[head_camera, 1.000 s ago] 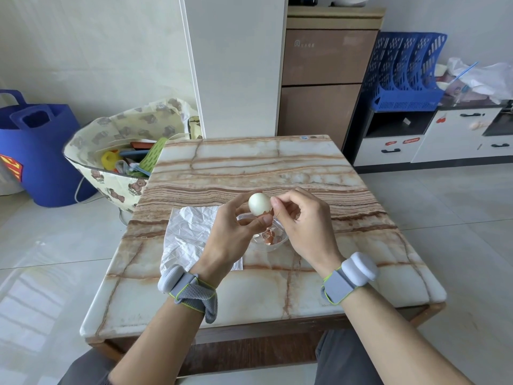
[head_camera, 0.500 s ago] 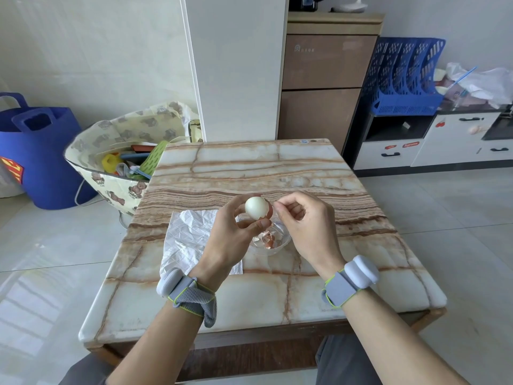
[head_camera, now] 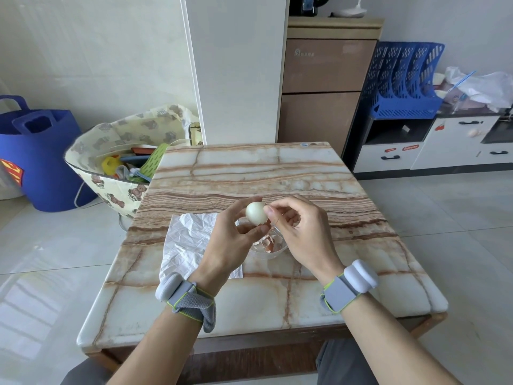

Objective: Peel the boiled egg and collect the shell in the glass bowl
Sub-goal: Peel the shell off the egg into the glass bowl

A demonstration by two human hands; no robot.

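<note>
Square table top of cream marble with brown veining (head_camera: 249, 168) fills mid-frame. A person sits at its near edge.

On the floor to the left stands a deep blue tub bag with handles (head_camera: 41, 162). Next to it is a cream teddy-print bag (head_camera: 116, 187) stuffed with coloured plastic items, beside the table's far left corner.

At the back wall is a brown two-door cabinet (head_camera: 319, 93). To its right, a blue plastic file rack (head_camera: 405, 81) sits on a low white unit.

On the table, left of centre, lies a crumpled white paper sheet (head_camera: 188, 240), partly hidden by the left wrist.

Left hand (head_camera: 233, 240), grey strap band at the wrist, is raised above the table. Its thumb and fingers are curled round a smooth white boiled egg (head_camera: 256, 213), held over the bowl.

Right hand (head_camera: 302, 234) wears the same band. Its fingers are curled, with thumb and forefinger tips closed against the egg's right flank. Cannot tell whether a flake sits between them.

Small clear glass bowl (head_camera: 273, 252) stands on the table beneath both hands, just beside the paper.

In the bowl: brown eggshell pieces (head_camera: 268, 245).
</note>
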